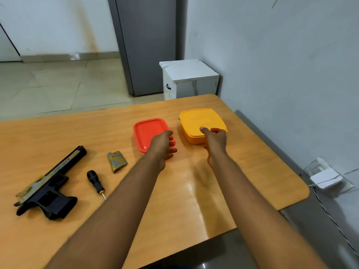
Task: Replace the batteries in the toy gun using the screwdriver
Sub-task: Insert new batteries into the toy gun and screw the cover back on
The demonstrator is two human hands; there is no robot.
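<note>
The black and tan toy gun lies on its side at the left of the wooden table. To its right lies the black-handled screwdriver, tip toward me. Beyond that rests the gun's loose camouflage battery cover. A red lid or shallow box and a closed yellow box sit at mid-table. My left hand hovers over the red one's near right corner with loosely curled fingers that hold nothing. My right hand is at the yellow box's near edge, thumb and a curled finger over its lid. No batteries show.
The table's right edge runs along a grey wall with a white socket and adapter and a trailing cable. Behind the table stand a small white cabinet and a grey door. Tiled floor lies to the far left.
</note>
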